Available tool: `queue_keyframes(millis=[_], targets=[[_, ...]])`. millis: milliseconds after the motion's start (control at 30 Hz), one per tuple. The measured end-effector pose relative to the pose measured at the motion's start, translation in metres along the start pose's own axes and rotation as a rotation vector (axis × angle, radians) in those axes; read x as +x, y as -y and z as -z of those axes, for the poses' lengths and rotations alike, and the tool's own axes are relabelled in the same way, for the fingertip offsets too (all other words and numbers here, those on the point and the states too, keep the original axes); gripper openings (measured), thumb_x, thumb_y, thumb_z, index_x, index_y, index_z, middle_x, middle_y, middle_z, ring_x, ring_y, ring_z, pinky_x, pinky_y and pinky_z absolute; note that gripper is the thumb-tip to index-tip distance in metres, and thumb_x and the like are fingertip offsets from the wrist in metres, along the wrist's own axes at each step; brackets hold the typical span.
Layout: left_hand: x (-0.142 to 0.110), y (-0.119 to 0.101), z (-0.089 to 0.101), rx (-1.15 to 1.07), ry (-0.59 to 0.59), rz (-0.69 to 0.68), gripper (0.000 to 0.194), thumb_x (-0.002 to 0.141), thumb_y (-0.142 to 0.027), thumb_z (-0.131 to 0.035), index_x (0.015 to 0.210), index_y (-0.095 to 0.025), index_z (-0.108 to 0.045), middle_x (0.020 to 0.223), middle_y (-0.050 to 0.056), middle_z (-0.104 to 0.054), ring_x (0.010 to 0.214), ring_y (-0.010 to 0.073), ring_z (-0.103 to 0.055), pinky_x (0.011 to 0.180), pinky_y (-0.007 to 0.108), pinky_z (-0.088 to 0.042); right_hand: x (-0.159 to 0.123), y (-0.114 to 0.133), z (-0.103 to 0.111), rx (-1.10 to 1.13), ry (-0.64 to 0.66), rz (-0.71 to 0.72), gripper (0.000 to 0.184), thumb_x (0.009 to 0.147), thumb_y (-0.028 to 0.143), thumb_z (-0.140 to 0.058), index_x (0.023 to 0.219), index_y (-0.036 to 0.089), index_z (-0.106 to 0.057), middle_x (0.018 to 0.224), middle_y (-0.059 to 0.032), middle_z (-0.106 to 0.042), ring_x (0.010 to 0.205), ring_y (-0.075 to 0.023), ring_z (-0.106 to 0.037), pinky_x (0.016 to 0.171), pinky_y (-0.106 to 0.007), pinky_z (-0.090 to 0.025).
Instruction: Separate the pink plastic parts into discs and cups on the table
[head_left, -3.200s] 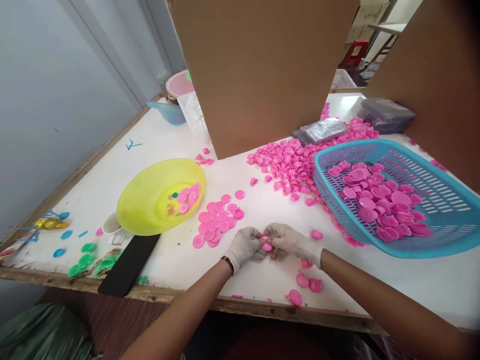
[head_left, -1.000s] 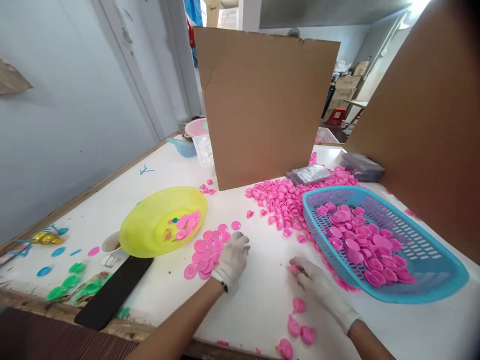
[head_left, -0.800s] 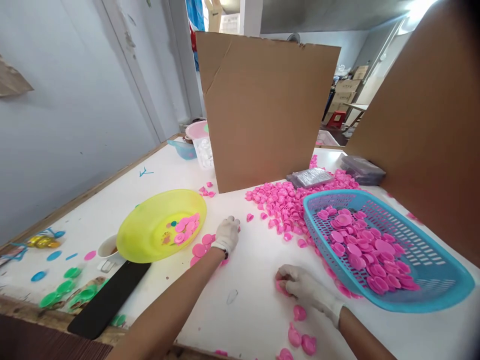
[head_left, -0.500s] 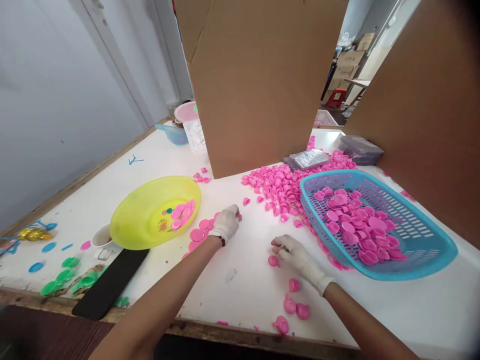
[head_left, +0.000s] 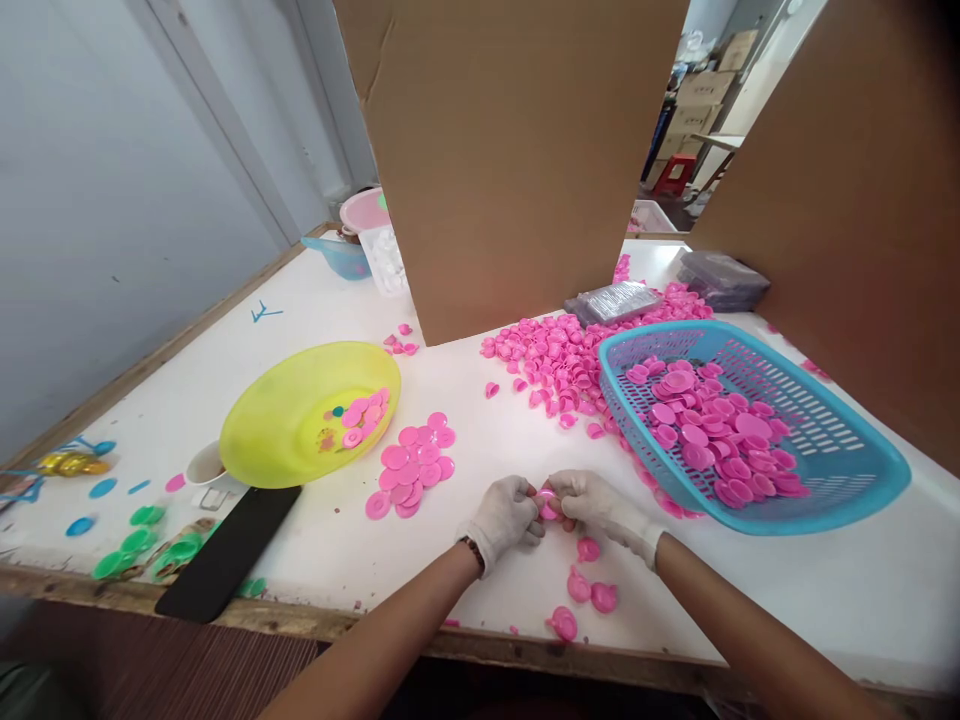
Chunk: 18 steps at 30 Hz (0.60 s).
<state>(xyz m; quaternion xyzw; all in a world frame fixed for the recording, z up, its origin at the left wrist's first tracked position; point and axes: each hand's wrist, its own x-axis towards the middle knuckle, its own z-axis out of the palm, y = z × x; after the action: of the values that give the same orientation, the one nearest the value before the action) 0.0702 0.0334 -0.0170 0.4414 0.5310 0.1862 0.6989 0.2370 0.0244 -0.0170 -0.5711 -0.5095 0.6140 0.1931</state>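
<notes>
My left hand [head_left: 504, 520] and my right hand [head_left: 600, 510], both in white gloves with bare fingertips, meet over the front middle of the table. Between them, their fingertips pinch one small round pink plastic piece [head_left: 550, 504]. Just below lie several rounded pink pieces with small spouts, like toy teapots [head_left: 604, 597]. To the left of my hands, flat pink discs [head_left: 409, 465] are spread in a loose patch. Beyond my right hand is a heap of pink cup-shaped pieces [head_left: 555, 355].
A blue basket [head_left: 847, 520] of pink pieces stands on the right. On the left are a yellow bowl [head_left: 262, 430] with pink discs inside, a black phone-like slab [head_left: 229, 555], a white cup [head_left: 204, 466] and green pieces [head_left: 139, 542]. Cardboard [head_left: 510, 170] rises at the back.
My left hand has moved right and toward me, from beside the discs to meet my right hand. Both hands now hold a pink piece. The disc patch is uncovered.
</notes>
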Motion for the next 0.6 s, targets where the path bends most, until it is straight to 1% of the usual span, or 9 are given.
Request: queue_keyframes(millis=[100,167,233,300,433,500,600], targets=[[0.009,0.001,-0.002,0.026,0.022,0.046,0.013,0.078,-0.022,-0.057,0.080,-0.015,-0.046,0.047,-0.003,-0.055,0.040,0.0103,-0.054,0.041,0.021,-0.045,0.006,-0.004,0.000,0.064,0.056,-0.044,0.016,0.070,0.030,-0.057,0.078,0.016,-0.056,0.059,0.0032,-0.055,0.047,-0.0071,-0.050,0.046,-0.019,-0.041],[0.014,0.001,-0.002,0.052,0.032,0.076,0.015,0.077,-0.021,-0.059,0.080,-0.016,-0.046,0.045,-0.003,-0.055,0.039,0.0105,-0.053,0.041,0.022,-0.046,0.008,-0.002,0.000,0.131,0.107,-0.080,0.019,0.071,0.032,-0.057,0.083,0.017,-0.055,0.062,0.0024,-0.057,0.048,-0.0078,-0.053,0.048,-0.020,-0.043],[0.019,0.001,-0.002,0.104,0.037,0.108,0.015,0.077,-0.019,-0.060,0.081,-0.016,-0.046,0.042,-0.004,-0.053,0.037,0.0110,-0.053,0.041,0.022,-0.045,0.008,0.001,0.000,0.143,0.129,-0.125,0.020,0.073,0.033,-0.056,0.086,0.018,-0.053,0.063,0.0020,-0.058,0.048,-0.0086,-0.056,0.045,-0.019,-0.043],[0.023,0.003,-0.002,0.159,0.028,0.111,0.013,0.077,-0.018,-0.059,0.082,-0.017,-0.047,0.040,-0.006,-0.050,0.036,0.0111,-0.051,0.039,0.022,-0.044,0.010,0.006,-0.001,0.061,0.098,-0.174,0.017,0.077,0.032,-0.054,0.087,0.019,-0.051,0.060,0.0031,-0.056,0.044,-0.0089,-0.055,0.039,-0.018,-0.039],[0.027,-0.001,-0.003,0.215,-0.011,0.044,0.011,0.077,-0.016,-0.057,0.082,-0.017,-0.048,0.040,-0.007,-0.048,0.036,0.0107,-0.051,0.039,0.020,-0.043,0.017,0.012,-0.001,-0.162,-0.011,-0.244,0.007,0.082,0.026,-0.049,0.085,0.019,-0.048,0.050,0.0057,-0.051,0.034,-0.0076,-0.050,0.034,-0.016,-0.035],[0.028,-0.007,0.000,0.206,0.030,0.071,0.012,0.077,-0.016,-0.057,0.084,-0.017,-0.047,0.042,-0.006,-0.052,0.039,0.0120,-0.054,0.041,0.022,-0.046,0.019,0.013,0.000,-0.178,-0.011,-0.253,0.008,0.083,0.027,-0.049,0.084,0.020,-0.047,0.049,0.0055,-0.052,0.035,-0.0078,-0.051,0.035,-0.016,-0.035],[0.031,-0.016,0.008,0.153,0.121,0.159,0.014,0.076,-0.016,-0.058,0.084,-0.016,-0.047,0.047,-0.001,-0.058,0.044,0.0148,-0.059,0.044,0.027,-0.050,0.023,0.011,0.006,-0.100,0.057,-0.275,0.013,0.082,0.031,-0.051,0.083,0.020,-0.045,0.049,0.0043,-0.055,0.039,-0.0104,-0.055,0.038,-0.018,-0.040]])
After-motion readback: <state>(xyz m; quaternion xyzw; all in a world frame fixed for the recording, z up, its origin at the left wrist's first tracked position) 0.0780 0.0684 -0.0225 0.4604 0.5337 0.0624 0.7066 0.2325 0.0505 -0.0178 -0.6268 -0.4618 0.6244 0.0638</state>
